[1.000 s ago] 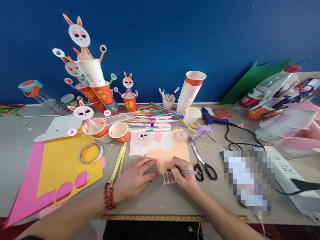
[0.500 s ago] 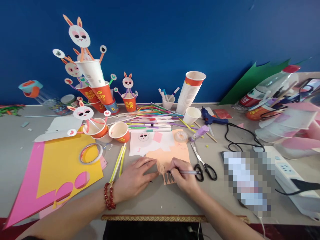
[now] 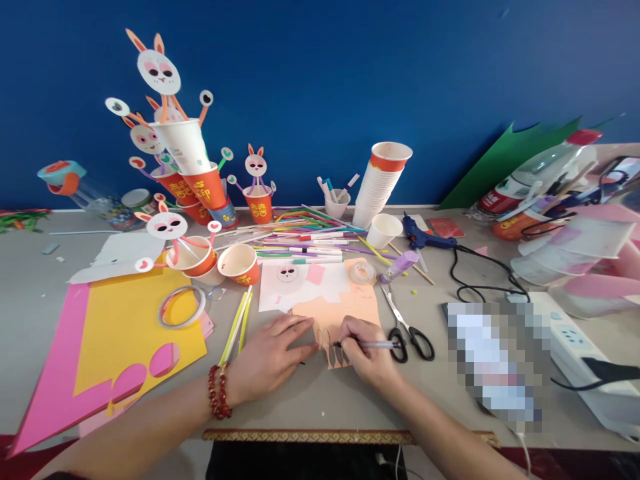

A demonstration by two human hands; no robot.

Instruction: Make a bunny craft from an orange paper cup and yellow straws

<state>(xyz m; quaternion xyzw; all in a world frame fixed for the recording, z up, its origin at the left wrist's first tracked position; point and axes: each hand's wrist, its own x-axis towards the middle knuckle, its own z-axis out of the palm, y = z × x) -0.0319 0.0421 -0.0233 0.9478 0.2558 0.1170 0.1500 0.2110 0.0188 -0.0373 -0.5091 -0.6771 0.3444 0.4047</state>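
My right hand (image 3: pixel 367 350) is closed around a pen (image 3: pixel 377 345), its tip resting on a sheet of peach paper (image 3: pixel 350 311). Long oval outlines are drawn on that sheet, beside narrow cut-out gaps along its near edge. My left hand (image 3: pixel 275 353) lies flat with fingers stretched, fingertips at the paper's left edge. White paper (image 3: pixel 274 291) bearing a drawn face lies beyond. Black-handled scissors (image 3: pixel 404 327) rest just right of the pen. A purple glue stick (image 3: pixel 399 267) and a roll of clear tape (image 3: pixel 362 272) sit behind the peach sheet.
Rabbit figures in paper cups (image 3: pixel 203 190) stand at the back left. Yellow card (image 3: pixel 125 333) and a tape ring (image 3: pixel 181 307) lie at left. Markers and straws (image 3: pixel 300 240) spread behind. Stacked cups (image 3: pixel 380 187), a glue gun (image 3: pixel 427 233) and a power strip (image 3: pixel 567 340) are at right.
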